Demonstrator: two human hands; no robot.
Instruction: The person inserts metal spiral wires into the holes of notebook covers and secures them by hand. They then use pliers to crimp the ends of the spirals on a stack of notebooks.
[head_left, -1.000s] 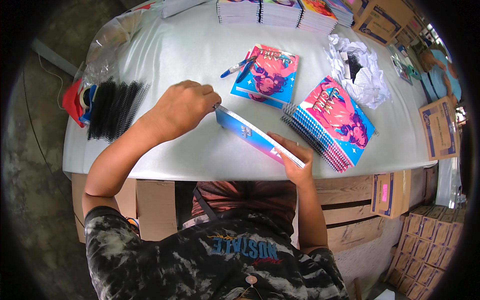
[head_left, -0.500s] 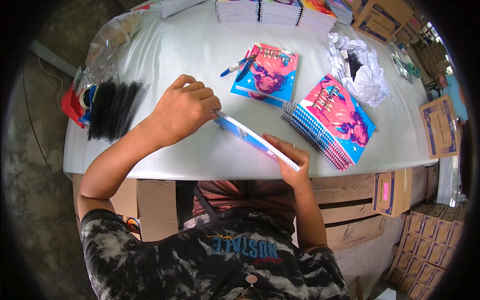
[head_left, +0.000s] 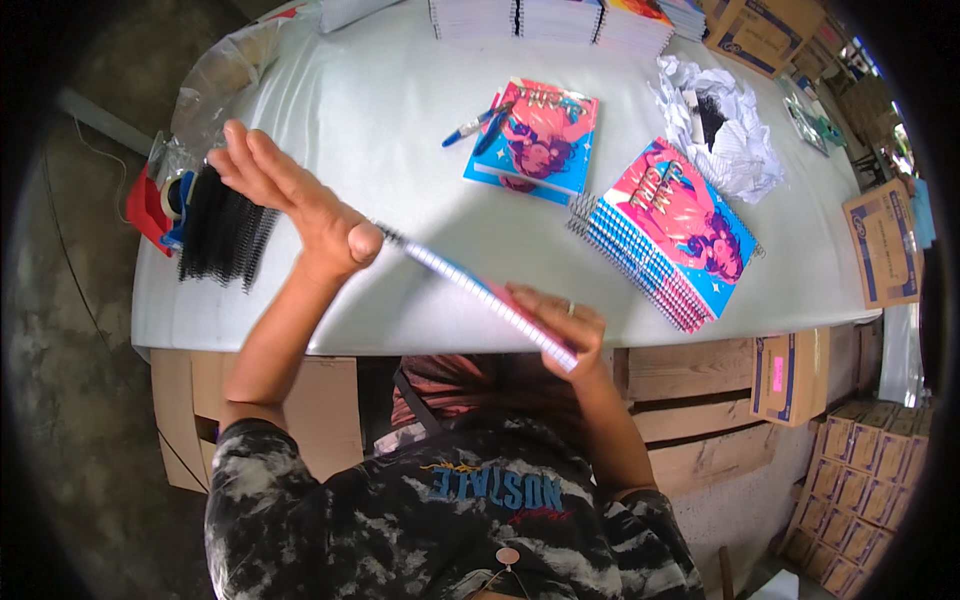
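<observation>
A notebook (head_left: 485, 302), seen edge-on, slants over the front of the table with its white page edges showing. My right hand (head_left: 562, 328) grips its lower right end, the thumb hidden. From its upper left end sticks a short length of black spiral coil (head_left: 388, 232). Beside that coil, my left hand (head_left: 305, 205) is open, fingers stretched out and the base of the palm close to the coil's tip; whether they touch I cannot tell. To the right lies a stack of spiral-bound notebooks (head_left: 685, 230) with pink and blue covers.
Loose black coils (head_left: 222, 235) lie at the left beside a red tape dispenser (head_left: 150, 210). Pens (head_left: 480, 125) rest on more pink and blue covers (head_left: 545, 150). Crumpled paper (head_left: 735, 150) holds more coils. Notebook stacks (head_left: 560, 20) line the back; cartons (head_left: 885, 245) stand right.
My left hand has gone from closed fingers at the notebook's end to open and stretched, further left. The notebook has shifted left and slightly down, and coil now shows at its end.
</observation>
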